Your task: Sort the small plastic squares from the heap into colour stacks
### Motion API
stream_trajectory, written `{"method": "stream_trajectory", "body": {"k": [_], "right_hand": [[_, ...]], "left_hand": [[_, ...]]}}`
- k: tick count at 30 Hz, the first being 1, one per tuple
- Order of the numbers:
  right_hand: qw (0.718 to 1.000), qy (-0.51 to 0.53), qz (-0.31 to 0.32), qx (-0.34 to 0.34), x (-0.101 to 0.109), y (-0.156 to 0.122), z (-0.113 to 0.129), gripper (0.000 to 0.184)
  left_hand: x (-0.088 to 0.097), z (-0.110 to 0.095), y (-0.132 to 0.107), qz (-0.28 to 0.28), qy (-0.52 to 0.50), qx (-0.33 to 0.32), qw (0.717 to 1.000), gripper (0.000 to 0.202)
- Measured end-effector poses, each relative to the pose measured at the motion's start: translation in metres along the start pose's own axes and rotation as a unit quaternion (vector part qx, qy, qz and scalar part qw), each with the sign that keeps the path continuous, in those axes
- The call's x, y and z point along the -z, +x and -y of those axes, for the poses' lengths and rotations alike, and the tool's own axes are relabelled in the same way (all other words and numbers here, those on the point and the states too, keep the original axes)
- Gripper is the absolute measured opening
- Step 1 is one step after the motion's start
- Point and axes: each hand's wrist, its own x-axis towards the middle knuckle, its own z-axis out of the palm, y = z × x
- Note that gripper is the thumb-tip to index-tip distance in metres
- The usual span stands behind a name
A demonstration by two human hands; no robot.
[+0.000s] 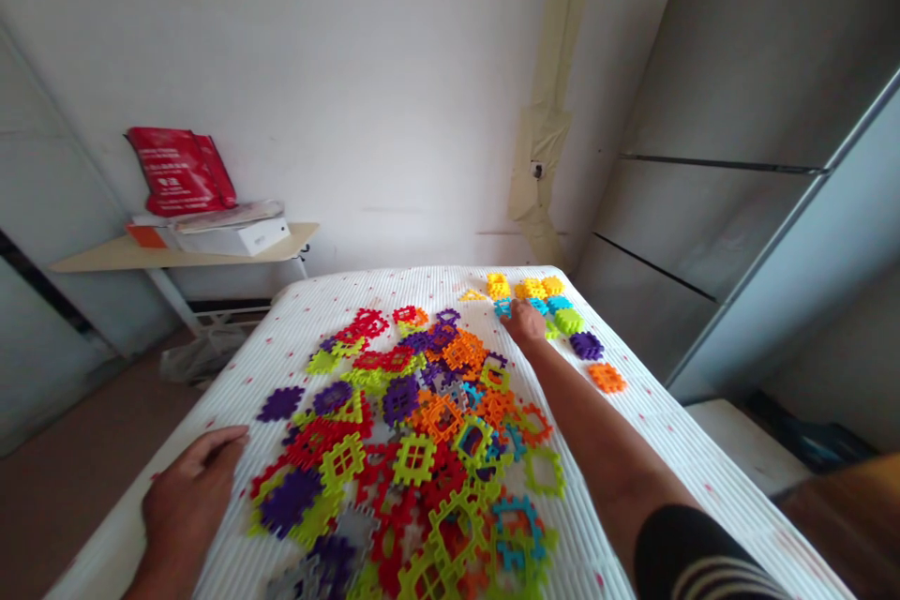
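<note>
A big heap of toothed plastic building tiles [414,459] in red, purple, green, orange, blue and grey spreads over the table's middle. My left hand [188,499] rests at the near left, beside the heap, its index finger stretched out and nothing seen in it. At the far right, my right hand [526,322] reaches down with closed fingers at a blue tile [502,307]. Around it stand sorted groups: yellow tiles [498,285], more blue tiles [560,305], green tiles [569,322], purple tiles [586,345] and orange tiles [607,378]. My right palm hides part of the blue and green groups.
A white ribbed cloth with red dots covers the table [661,450]. Left of it, a small shelf table [302,239] carries a white box [243,239] and a red bag [179,173]. A tall grey cabinet [693,159] stands on the right; a wall lies behind.
</note>
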Motion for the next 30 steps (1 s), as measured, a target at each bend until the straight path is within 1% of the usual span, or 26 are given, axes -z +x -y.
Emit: {"method": "stream_trajectory", "body": {"k": [4, 10, 15, 22, 26, 30], "right_hand": [[1.000, 0.000, 0.009, 0.004, -0.002, 0.007, 0.000, 0.028], [1.000, -0.003, 0.020, 0.003, -0.007, 0.009, -0.001, 0.029], [1.000, -0.005, 0.024, 0.009, -0.008, 0.009, 0.000, 0.030], [0.999, -0.010, 0.038, 0.015, -0.007, 0.008, 0.002, 0.029], [0.999, -0.008, 0.037, 0.025, 0.000, 0.004, 0.005, 0.028], [0.999, 0.003, 0.009, 0.052, 0.018, -0.011, 0.010, 0.030]], "left_hand": [[0.001, -0.003, -0.002, 0.005, -0.003, 0.007, 1.000, 0.035], [0.002, -0.002, -0.001, 0.010, 0.007, 0.017, 1.000, 0.037], [0.000, 0.002, 0.000, 0.003, -0.003, 0.002, 1.000, 0.035], [0.000, 0.002, 0.001, 0.003, -0.002, 0.002, 1.000, 0.033], [-0.001, 0.005, 0.002, -0.004, -0.008, -0.003, 1.000, 0.031], [-0.003, 0.009, 0.003, -0.011, -0.019, -0.018, 1.000, 0.030]]}}
